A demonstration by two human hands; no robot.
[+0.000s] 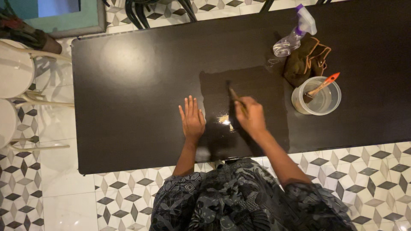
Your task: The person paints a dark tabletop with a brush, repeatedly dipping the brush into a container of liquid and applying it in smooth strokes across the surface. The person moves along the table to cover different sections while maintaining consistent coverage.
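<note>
A thin brush (pixel 234 96) is pinched in the right hand (pixel 251 116), fingers closed round the handle, with the bristle end sticking out at about 11 o'clock from the knuckles and touching the black table (pixel 128 85). It's sat on a darker, wet-looking patch (pixel 257 85) with a shiny glint right by the hand. The left hand (pixel 192 119) is laid flat on the tabletop, fingers together and pointing to 12, just at 9 o'clock of the right one, nothing held. Up at 2 o'clock a clear tub (pixel 317 96) with an orange-handled brush (pixel 322 87) is parked, plus a brown cloth (pixel 306 60) and a spray bottle (pixel 295 36).
</note>
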